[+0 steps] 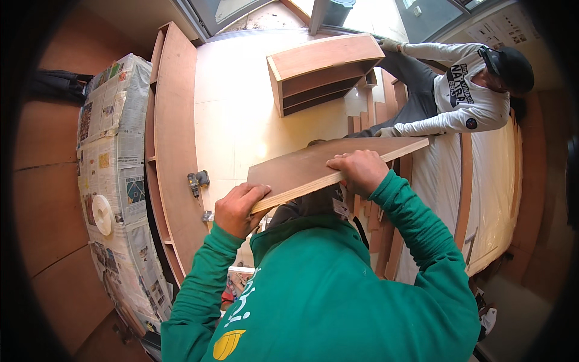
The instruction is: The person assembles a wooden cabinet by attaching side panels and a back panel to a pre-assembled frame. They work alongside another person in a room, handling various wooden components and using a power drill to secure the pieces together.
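Observation:
A brown plywood board (319,161) with a pale layered edge is held up in front of my chest. My left hand (238,208) grips its left end, thumb on the upper face and fingers beneath. Near the middle of the closest edge, my right hand (362,170) is closed round the board, its thumb on top. The board's right end reaches toward a co-worker in a white long-sleeved top (461,90), whose gloved hand (388,132) is close to its far edge. That person's other gloved hand (391,45) is at the corner of a wooden cabinet (329,57).
A long wooden shelf unit (176,139) lies along the left, beside a newspaper-covered stack (114,157) bearing a white round reel (102,214). A cordless drill (196,182) rests on the pale tiled floor (232,102). Several wood strips and a plastic-wrapped piece (496,193) fill the right.

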Motion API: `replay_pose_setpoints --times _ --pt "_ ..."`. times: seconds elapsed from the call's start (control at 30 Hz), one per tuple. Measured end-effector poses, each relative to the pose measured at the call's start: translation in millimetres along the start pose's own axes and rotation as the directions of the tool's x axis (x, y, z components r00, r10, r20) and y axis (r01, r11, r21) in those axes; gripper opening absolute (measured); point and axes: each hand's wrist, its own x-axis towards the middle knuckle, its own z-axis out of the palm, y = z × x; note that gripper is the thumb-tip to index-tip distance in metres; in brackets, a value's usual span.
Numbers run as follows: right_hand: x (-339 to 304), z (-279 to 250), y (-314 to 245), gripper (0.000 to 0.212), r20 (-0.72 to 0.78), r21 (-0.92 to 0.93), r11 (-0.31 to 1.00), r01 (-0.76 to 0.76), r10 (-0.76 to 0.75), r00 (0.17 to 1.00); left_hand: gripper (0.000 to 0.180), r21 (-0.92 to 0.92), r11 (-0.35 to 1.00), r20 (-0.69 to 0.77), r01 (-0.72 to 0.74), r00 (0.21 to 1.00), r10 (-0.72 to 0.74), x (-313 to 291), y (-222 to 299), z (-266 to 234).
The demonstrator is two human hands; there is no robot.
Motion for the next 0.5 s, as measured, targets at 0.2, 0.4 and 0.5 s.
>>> replay_pose_setpoints --times 0.2,0.4,0.5 --pt "70.1 5.1 55.4 0.041 -0.064 -0.057 0.997 0.058 -0.061 0.996 0.058 -0.053 0.968 -0.124 0.245 0.960 -0.250 25.8 -38.1 20.1" --pt "142.1 7.0 118.0 0.039 -0.041 -0.050 0.998 0.026 -0.028 0.999 0.048 -0.032 0.771 0.029 0.635 0.772 -0.635 -52.5 -163.6 59.8" --pt "169.2 25.6 162.0 0.031 -0.136 -0.056 0.998 0.033 -0.040 0.990 0.046 0.025 0.683 0.125 0.730 0.676 -0.727 -104.1 -210.6 70.9"
